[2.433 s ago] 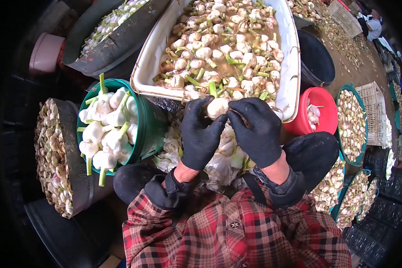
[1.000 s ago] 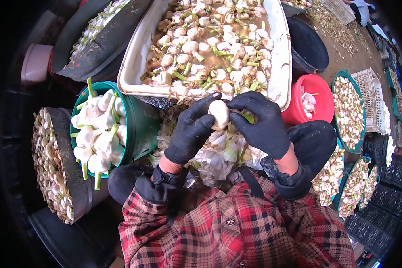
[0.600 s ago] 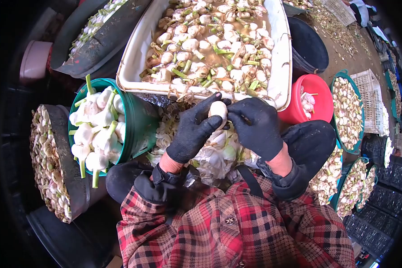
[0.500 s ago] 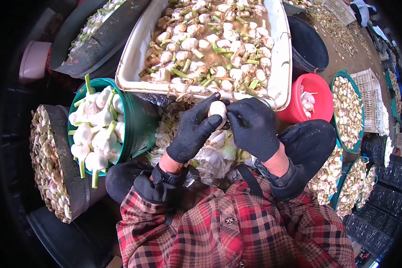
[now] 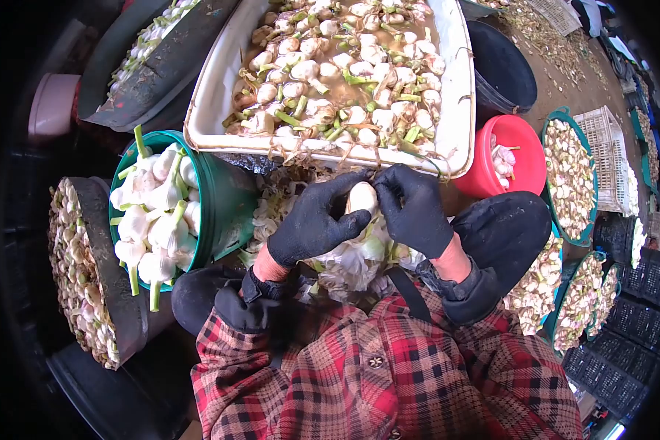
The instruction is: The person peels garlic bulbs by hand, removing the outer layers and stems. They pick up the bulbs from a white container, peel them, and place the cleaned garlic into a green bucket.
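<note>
My left hand (image 5: 319,220), in a black glove, is closed around a pale garlic bulb (image 5: 362,196) between thumb and fingers. Close against the bulb's right side is my right hand (image 5: 412,209), also gloved, its thumb and fingertips pinched together; what they pinch is too small or hidden to make out. Below both hands lies a heap of white garlic skins (image 5: 348,262). Just beyond them stands a white tub (image 5: 330,150) of brownish water with many garlic bulbs and cut green stems floating in it.
On the left, a green bucket (image 5: 227,202) holds clean white garlic with stems. A red bucket (image 5: 477,158) with a few bulbs sits to the right, near a black bucket (image 5: 502,66). Further right are garlic-filled baskets (image 5: 569,180) and a white crate (image 5: 601,154).
Both hands have come slightly down toward my body. The left hand has turned around the bulb, and the right fingers have shifted up along its side.
</note>
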The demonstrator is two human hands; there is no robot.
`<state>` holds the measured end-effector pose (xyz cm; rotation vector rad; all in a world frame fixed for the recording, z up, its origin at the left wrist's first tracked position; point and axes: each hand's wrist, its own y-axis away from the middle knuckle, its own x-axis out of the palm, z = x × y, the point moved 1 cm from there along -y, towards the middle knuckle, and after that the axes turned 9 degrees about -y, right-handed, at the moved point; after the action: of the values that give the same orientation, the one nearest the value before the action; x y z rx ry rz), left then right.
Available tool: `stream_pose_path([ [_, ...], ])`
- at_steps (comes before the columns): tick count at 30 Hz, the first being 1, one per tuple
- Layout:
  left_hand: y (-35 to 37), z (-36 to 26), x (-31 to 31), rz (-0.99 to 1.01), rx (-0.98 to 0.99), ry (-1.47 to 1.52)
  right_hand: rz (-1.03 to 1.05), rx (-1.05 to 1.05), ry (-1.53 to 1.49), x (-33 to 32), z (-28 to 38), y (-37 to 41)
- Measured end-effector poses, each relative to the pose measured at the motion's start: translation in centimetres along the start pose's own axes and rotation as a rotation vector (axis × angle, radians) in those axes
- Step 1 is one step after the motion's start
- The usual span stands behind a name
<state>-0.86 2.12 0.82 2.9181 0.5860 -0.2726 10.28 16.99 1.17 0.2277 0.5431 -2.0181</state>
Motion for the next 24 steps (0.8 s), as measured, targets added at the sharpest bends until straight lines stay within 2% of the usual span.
stream_pose_path([
  [2, -0.1, 0.0, 0.3, 0.013, -0.003, 0.054, -0.004, 0.039, -0.048, -0.4, 0.0, -0.2],
  [4, -0.4, 0.1, 0.6, -0.130, 0.016, 0.030, -0.005, 0.077, -0.096, -0.8, 0.1, -0.4],
  [5, -0.5, 0.1, 0.7, -0.132, 0.016, 0.032, -0.037, 0.042, -0.105, -0.9, 0.3, -0.5],
  [7, -0.5, 0.0, 0.9, -0.268, 0.070, -0.118, -0.070, 0.009, -0.117, -1.1, 0.9, -0.7],
  [8, -0.5, 0.0, 0.9, -0.357, 0.101, -0.287, -0.079, 0.018, -0.108, -1.1, 1.6, -0.7],
  [9, -0.5, 0.1, 1.1, -0.355, 0.099, -0.288, -0.088, 0.026, -0.099, -1.0, 2.0, -0.7],
  [11, -0.4, -0.1, 1.2, -0.535, 0.332, -0.592, -0.088, 0.009, -0.035, -0.6, 2.3, -0.5],
  [15, 0.3, -0.5, 1.5, -0.517, 0.304, -0.663, -0.091, -0.019, 0.104, 0.0, 3.2, -0.5],
  [18, 0.6, -0.7, 1.8, -0.543, 0.316, -0.898, -0.112, -0.067, 0.216, 0.4, 3.5, -0.3],
  [24, 0.8, -0.3, 2.0, -0.508, 0.309, -0.929, -0.059, -0.093, 0.208, 0.7, 2.5, 0.1],
])
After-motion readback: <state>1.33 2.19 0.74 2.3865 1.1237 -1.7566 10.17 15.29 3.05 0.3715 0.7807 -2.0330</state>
